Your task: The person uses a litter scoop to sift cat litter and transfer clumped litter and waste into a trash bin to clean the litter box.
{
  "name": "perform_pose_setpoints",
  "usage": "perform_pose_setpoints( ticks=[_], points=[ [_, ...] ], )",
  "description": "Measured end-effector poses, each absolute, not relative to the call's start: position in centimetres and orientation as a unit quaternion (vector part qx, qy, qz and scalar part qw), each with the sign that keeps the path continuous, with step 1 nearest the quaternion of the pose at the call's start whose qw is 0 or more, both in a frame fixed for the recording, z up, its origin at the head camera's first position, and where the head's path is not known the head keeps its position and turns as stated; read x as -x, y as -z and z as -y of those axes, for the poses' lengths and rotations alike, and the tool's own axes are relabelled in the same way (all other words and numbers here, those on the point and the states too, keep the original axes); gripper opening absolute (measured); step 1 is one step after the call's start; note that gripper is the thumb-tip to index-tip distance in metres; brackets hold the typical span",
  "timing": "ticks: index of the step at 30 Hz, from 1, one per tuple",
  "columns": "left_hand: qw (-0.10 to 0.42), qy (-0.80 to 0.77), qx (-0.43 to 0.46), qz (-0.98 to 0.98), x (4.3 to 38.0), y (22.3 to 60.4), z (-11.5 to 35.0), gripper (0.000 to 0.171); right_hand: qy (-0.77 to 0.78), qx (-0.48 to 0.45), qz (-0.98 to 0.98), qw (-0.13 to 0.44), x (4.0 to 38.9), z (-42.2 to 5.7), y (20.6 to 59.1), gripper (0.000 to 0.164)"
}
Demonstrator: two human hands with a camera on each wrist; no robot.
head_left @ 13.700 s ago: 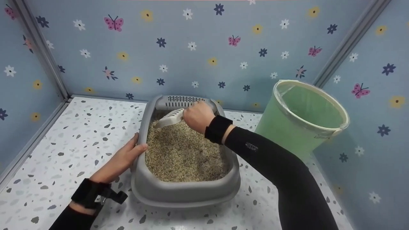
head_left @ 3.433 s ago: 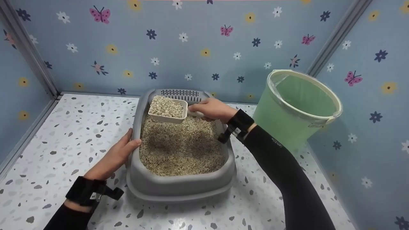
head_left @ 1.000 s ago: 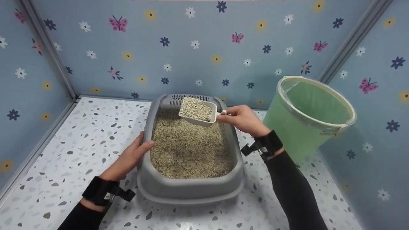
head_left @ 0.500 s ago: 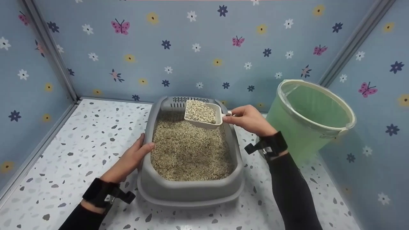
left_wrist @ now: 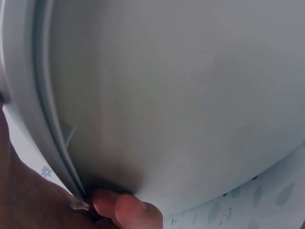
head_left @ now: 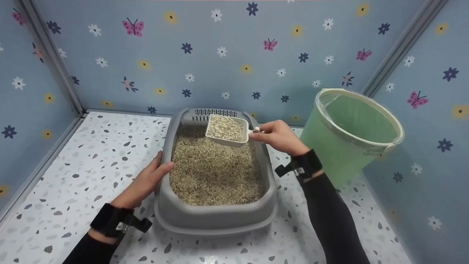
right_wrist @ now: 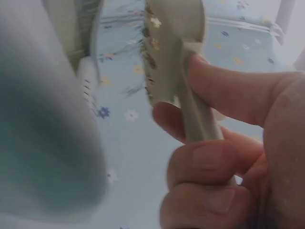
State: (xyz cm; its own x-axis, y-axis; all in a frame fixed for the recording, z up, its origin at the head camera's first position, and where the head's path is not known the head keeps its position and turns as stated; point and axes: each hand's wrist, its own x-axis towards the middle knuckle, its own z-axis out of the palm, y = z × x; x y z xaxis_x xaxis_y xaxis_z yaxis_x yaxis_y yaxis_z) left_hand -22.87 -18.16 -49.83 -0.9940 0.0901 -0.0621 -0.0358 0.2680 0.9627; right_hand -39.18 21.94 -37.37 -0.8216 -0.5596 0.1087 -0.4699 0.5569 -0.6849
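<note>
A grey litter box (head_left: 216, 220) holding tan-brown granular cat litter (head_left: 216, 172) stands on the speckled surface. My left hand (head_left: 150, 179) grips its left rim, thumb over the top; in the left wrist view, fingertips (left_wrist: 128, 210) curl beneath the rim's outer edge. With my right hand (head_left: 280, 137) I hold a white litter scoop (head_left: 229, 142) by its handle, fingers wrapped round it in the right wrist view. The scoop hangs fairly level above the far part of the box, loaded with litter. Dark, blurred streaks show beside the scoop's slotted underside in the right wrist view.
A green bin (head_left: 329, 154) with a clear liner over its pale rim stands right of the box, close to my right forearm. Blue flowered walls (head_left: 220, 66) enclose the back and sides. White speckled surface (head_left: 91, 157) extends left of the box.
Earlier the scoop was dipped at the litter's far end; it then rose with a heap. The heap now looks lower, and the scoop has shifted slightly left. The left hand keeps its hold.
</note>
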Motion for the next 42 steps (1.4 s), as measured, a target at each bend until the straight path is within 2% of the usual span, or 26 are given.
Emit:
perform_pose_setpoints(
  ticks=[2,8,14,21,29,35,42],
  points=[
    [0.050,-0.605,-0.016,-0.794,22.8,49.8,18.2,0.098,0.367,0.306,-0.876,0.059,39.3,-21.7,37.4,0.049],
    [0.056,-0.611,-0.031,-0.789,22.9,50.0,17.9,0.098,0.364,0.280,-0.885,0.072,38.4,-23.3,36.7,0.049],
    [0.055,-0.611,-0.021,-0.789,22.7,49.9,18.1,0.098,0.344,0.316,-0.881,0.080,38.8,-22.3,36.9,0.043],
    [0.054,-0.612,-0.024,-0.789,22.6,49.8,18.3,0.099,0.333,0.304,-0.889,0.079,38.3,-22.2,36.8,0.052],
    [0.056,-0.613,-0.027,-0.788,22.8,49.7,18.1,0.099,0.336,0.306,-0.886,0.097,38.3,-22.8,36.4,0.048],
    [0.052,-0.614,-0.024,-0.787,22.5,49.7,18.3,0.099,0.326,0.338,-0.877,0.100,38.3,-21.3,36.6,0.050],
    [0.056,-0.617,-0.024,-0.785,22.6,49.9,18.0,0.100,0.323,0.318,-0.884,0.112,37.8,-22.8,36.3,0.050]
  ],
)
